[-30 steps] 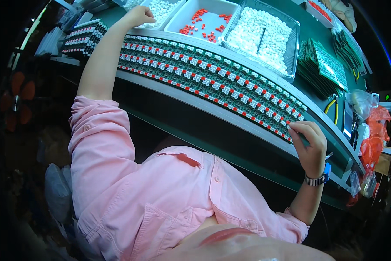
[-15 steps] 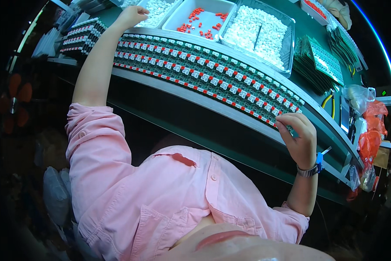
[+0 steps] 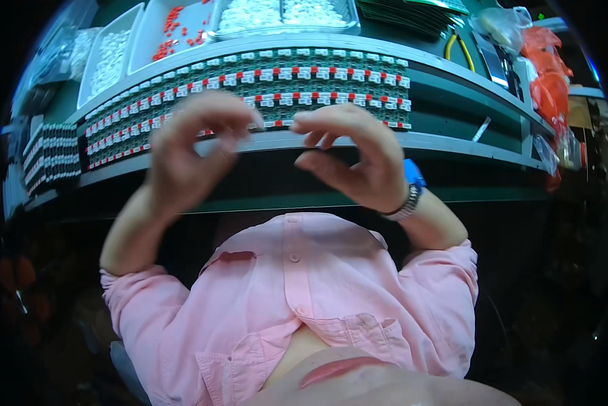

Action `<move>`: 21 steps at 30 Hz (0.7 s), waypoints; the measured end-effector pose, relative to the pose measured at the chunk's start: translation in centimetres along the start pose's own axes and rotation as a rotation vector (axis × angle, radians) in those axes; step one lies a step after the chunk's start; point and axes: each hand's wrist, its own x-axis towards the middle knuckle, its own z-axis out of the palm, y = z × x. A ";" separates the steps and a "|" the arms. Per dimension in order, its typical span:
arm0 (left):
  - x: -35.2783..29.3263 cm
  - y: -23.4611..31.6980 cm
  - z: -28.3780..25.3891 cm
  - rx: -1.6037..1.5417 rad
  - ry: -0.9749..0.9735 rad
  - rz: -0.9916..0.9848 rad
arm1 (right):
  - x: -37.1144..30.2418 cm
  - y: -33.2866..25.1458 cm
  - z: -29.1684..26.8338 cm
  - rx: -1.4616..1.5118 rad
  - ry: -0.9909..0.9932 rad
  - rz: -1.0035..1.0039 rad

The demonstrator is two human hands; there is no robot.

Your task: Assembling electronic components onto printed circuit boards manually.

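Note:
Both hands hover over the near edge of a long panel of green circuit boards (image 3: 270,84), set with rows of white and red connectors. My left hand (image 3: 192,145) is smeared by motion; its fingers curve loosely, the thumb stands apart from them, and nothing shows in it. Facing it, my right hand (image 3: 358,152) has its thumb and fingers spread in a wide curve, holding nothing visible. A gap separates the two hands, through which part of the panel's front rail (image 3: 277,141) shows.
Behind the panel stand a white tray of red parts (image 3: 136,54), a tray of white parts (image 3: 110,64) and a clear tray of white parts (image 3: 250,15). Stacked boards (image 3: 50,159) lie left. At right are yellow-handled pliers (image 3: 468,53) and a red plastic bag (image 3: 551,95).
My left hand has come from the white parts tray down and toward the middle. My right hand has left the panel's right end and moved inward. The view has turned.

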 end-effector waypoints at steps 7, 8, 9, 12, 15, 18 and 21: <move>-2.7 -2.0 7.7 -0.695 0.112 -0.026 | -1.7 0.7 1.2 0.147 0.073 -0.144; -2.8 -2.2 8.1 -0.762 0.138 -0.021 | -1.8 0.7 0.9 0.134 0.063 -0.148; -2.7 -2.3 8.4 -0.829 0.164 -0.017 | -2.0 0.7 0.7 0.121 0.052 -0.153; -2.1 -2.2 8.5 -0.618 0.158 -0.025 | -1.5 0.0 -0.8 -0.004 0.032 -0.140; -1.9 -2.4 8.3 -0.401 0.152 -0.031 | -0.4 0.2 -4.2 -0.395 0.077 -0.140; -3.0 -3.4 8.1 -0.336 0.042 0.023 | 0.8 3.0 -7.5 -0.519 0.065 -0.127; -3.5 -3.5 7.9 -0.311 -0.013 0.046 | 0.9 3.6 -8.6 -0.672 -0.043 -0.100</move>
